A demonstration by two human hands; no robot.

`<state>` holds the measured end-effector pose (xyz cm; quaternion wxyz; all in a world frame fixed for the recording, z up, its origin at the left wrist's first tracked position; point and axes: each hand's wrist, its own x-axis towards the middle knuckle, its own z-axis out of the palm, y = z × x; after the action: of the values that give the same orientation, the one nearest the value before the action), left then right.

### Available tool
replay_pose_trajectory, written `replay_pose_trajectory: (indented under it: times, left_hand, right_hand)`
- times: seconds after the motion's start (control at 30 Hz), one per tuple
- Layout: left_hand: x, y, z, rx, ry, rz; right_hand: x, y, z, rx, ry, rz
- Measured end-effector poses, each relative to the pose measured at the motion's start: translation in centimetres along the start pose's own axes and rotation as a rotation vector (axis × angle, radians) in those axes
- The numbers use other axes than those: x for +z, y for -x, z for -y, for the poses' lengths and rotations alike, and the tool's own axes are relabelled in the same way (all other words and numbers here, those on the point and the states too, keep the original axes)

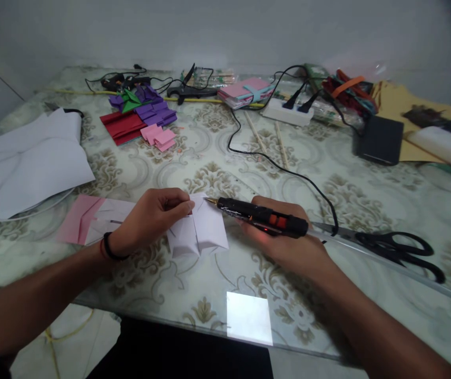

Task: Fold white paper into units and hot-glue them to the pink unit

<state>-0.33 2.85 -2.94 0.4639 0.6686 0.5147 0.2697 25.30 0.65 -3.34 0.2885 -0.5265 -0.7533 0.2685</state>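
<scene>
My right hand (288,239) is wrapped round a black hot glue gun (265,217). Its brass nozzle points left, at the upper part of a folded white paper piece (212,223); whether the tip touches the paper I cannot tell. A long clear glue stick (371,252) sticks out of the gun's back. My left hand (166,208) is closed in a pinch on the white paper's upper left edge, thumb on top. Under my left wrist lie a pink folded paper (77,218) and another white folded paper (109,218), partly covered by the hand.
Black scissors (395,247) lie right of the gun. Its cord (276,162) runs back to a white power strip (288,111). White sheets (39,158) lie left; purple (156,111), red (125,126) and pink (159,137) folded papers lie behind. A black box (381,139) stands right.
</scene>
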Motion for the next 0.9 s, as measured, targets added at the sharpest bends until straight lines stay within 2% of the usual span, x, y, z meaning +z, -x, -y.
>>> replay_pose_trajectory:
  times: [0.9]
  left_hand:
    - [-0.66,0.01,-0.18,-0.002,0.005,-0.067]
  right_hand:
    - [-0.08,0.27,0.19,0.038,-0.011,0.031]
